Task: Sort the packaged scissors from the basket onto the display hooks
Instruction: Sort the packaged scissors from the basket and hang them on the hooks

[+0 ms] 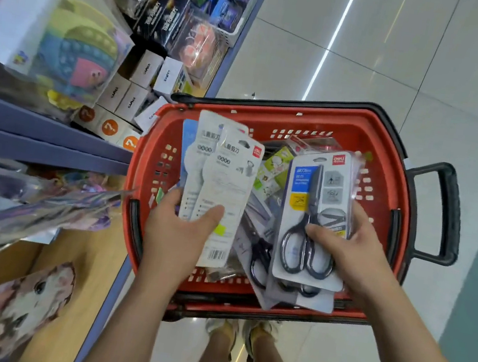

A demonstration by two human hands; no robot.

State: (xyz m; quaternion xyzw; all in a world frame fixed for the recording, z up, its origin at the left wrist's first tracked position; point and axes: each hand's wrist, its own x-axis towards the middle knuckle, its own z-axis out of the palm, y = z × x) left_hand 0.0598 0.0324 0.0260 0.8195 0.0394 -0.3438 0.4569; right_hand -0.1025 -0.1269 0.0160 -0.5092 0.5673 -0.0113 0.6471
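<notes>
A red shopping basket [390,146] with black handles stands on the floor in front of me. My left hand [175,233] grips a fanned stack of white scissor packs [225,179], seen from their backs, above the basket's left half. My right hand [352,258] grips a pack of black-handled scissors [313,219] face up over the right half, thumb across the handles. More packaged scissors [260,260] and other small packets lie loose in the basket beneath. No display hooks are in view.
Store shelves [53,136] with blue edges run along the left, holding boxed goods [142,75] and plastic-wrapped toys [77,57]. A lower wooden shelf [87,267] carries flat packets. Pale tiled floor [401,65] stretches right and beyond the basket. My legs and shoes [240,334] are below it.
</notes>
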